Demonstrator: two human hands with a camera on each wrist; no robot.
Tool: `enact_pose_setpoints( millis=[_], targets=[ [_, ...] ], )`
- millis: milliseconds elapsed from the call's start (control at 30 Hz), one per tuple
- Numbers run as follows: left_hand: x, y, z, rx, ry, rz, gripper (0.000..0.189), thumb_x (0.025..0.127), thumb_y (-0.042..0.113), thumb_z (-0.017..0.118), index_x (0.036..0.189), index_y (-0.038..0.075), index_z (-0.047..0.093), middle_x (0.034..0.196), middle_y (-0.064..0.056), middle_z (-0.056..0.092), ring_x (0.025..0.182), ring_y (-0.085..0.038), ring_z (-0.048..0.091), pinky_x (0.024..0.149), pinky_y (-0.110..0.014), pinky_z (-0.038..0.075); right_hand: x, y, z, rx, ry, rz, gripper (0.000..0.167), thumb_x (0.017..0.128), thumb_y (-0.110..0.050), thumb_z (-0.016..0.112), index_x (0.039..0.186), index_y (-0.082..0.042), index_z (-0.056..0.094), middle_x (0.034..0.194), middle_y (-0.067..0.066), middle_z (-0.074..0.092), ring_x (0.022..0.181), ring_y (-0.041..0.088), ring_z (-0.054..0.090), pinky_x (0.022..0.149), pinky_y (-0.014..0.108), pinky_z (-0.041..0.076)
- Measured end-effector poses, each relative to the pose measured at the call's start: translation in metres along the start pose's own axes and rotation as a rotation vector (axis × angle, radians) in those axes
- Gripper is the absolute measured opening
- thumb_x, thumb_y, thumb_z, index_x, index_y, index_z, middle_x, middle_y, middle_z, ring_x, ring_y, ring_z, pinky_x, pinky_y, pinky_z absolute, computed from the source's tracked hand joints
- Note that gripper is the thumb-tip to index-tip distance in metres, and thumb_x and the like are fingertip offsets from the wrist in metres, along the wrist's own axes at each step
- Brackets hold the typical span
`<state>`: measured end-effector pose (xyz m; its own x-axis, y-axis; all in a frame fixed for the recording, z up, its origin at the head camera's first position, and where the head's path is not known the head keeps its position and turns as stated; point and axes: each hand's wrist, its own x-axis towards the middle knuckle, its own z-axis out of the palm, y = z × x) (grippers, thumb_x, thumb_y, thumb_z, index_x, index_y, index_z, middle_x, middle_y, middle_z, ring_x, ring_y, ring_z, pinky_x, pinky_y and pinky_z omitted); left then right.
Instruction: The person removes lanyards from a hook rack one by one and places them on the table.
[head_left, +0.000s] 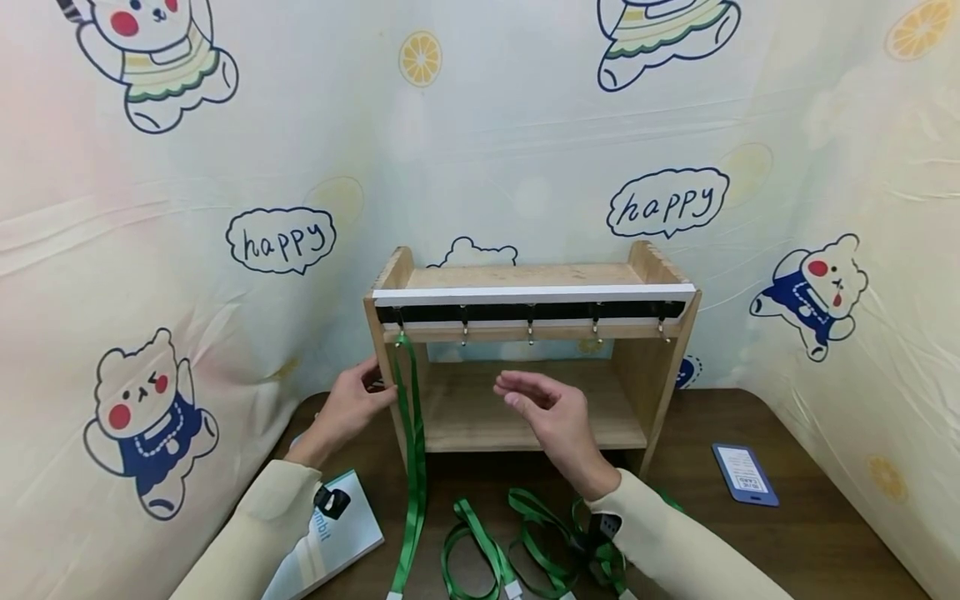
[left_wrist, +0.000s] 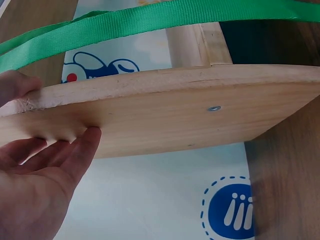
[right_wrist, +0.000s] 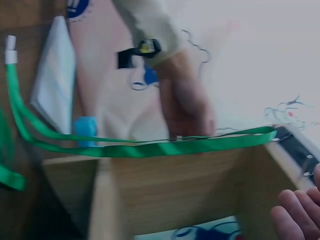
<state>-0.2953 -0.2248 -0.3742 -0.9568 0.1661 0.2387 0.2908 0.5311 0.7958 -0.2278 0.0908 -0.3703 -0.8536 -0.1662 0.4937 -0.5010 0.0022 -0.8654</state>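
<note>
A small wooden shelf stands on the table, its front rail fitted with several metal hooks. From the leftmost hook hangs a green lanyard, running down past the shelf's left side. My left hand holds that side panel, thumb at the front edge and fingers against the outer face. In front of the shelf opening, my right hand is raised in the air with fingers loosely bent and nothing in them. The right wrist view catches only some of its fingers at the edge.
More green lanyards lie in loops on the table before the shelf. A blue card holder lies to the right. At the left is a light-blue box, partly under my left sleeve. Patterned cloth hangs behind and at both sides.
</note>
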Motion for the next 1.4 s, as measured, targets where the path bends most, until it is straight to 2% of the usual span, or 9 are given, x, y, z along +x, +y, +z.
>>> enact_pose_setpoints(
  millis=[233, 567, 700, 933, 1033, 1267, 1400],
  targets=[
    [-0.002, -0.001, 0.000, -0.004, -0.008, -0.009, 0.063, 0.096, 0.017, 0.064, 0.154, 0.014, 0.042, 0.140, -0.019, 0.059, 0.123, -0.037, 0.059, 0.099, -0.053, 0.056, 0.011, -0.022, 0.010, -0.018, -0.042, -0.053, 0.031, 0.097, -0.013, 0.067, 0.127, -0.007, 0.069, 0.125, 0.008, 0.074, 0.114, 0.017, 0.072, 0.095, 0.024, 0.058],
    [0.000, 0.002, -0.004, 0.022, -0.006, -0.006, 0.061, 0.096, 0.018, 0.065, 0.153, 0.014, 0.043, 0.139, -0.020, 0.059, 0.121, -0.037, 0.060, 0.098, -0.052, 0.057, 0.029, -0.039, 0.039, -0.001, -0.084, -0.107, 0.029, 0.096, -0.012, 0.068, 0.125, -0.010, 0.071, 0.122, 0.008, 0.075, 0.113, 0.018, 0.072, 0.094, 0.026, 0.059],
    [0.000, 0.003, -0.005, 0.030, -0.002, -0.001, 0.061, 0.097, 0.018, 0.065, 0.153, 0.014, 0.043, 0.138, -0.020, 0.060, 0.120, -0.037, 0.061, 0.099, -0.053, 0.057, 0.034, -0.037, 0.053, -0.031, -0.102, -0.122, 0.031, 0.096, -0.012, 0.068, 0.127, -0.010, 0.070, 0.124, 0.008, 0.074, 0.115, 0.016, 0.072, 0.093, 0.025, 0.059],
    [-0.001, 0.001, -0.001, 0.018, -0.015, 0.008, 0.060, 0.097, 0.020, 0.067, 0.152, 0.014, 0.044, 0.139, -0.020, 0.059, 0.123, -0.039, 0.059, 0.101, -0.054, 0.055, 0.041, -0.023, 0.074, -0.208, -0.128, -0.187, 0.039, 0.098, -0.021, 0.067, 0.136, -0.013, 0.064, 0.130, 0.005, 0.072, 0.117, 0.010, 0.070, 0.091, 0.022, 0.059],
    [-0.002, 0.000, 0.000, 0.008, -0.016, 0.001, 0.061, 0.097, 0.022, 0.068, 0.153, 0.016, 0.044, 0.140, -0.019, 0.059, 0.125, -0.038, 0.058, 0.102, -0.054, 0.055, 0.045, -0.016, 0.082, -0.246, -0.131, -0.203, 0.041, 0.099, -0.020, 0.065, 0.139, -0.014, 0.062, 0.132, 0.004, 0.071, 0.117, 0.009, 0.069, 0.090, 0.022, 0.059],
    [-0.002, 0.000, -0.001, 0.009, -0.014, -0.002, 0.062, 0.097, 0.023, 0.068, 0.153, 0.015, 0.043, 0.142, -0.019, 0.057, 0.125, -0.038, 0.058, 0.101, -0.054, 0.055, 0.050, -0.010, 0.096, -0.254, -0.116, -0.214, 0.046, 0.098, -0.017, 0.066, 0.143, -0.012, 0.058, 0.135, 0.007, 0.068, 0.117, 0.015, 0.070, 0.091, 0.022, 0.058],
    [-0.002, 0.001, -0.001, 0.004, -0.015, 0.001, 0.063, 0.097, 0.023, 0.069, 0.154, 0.016, 0.043, 0.143, -0.019, 0.057, 0.126, -0.038, 0.058, 0.101, -0.054, 0.055, 0.052, -0.012, 0.102, -0.226, -0.105, -0.150, 0.045, 0.098, -0.020, 0.067, 0.142, -0.014, 0.059, 0.135, 0.006, 0.068, 0.116, 0.014, 0.070, 0.089, 0.022, 0.059]
  ],
)
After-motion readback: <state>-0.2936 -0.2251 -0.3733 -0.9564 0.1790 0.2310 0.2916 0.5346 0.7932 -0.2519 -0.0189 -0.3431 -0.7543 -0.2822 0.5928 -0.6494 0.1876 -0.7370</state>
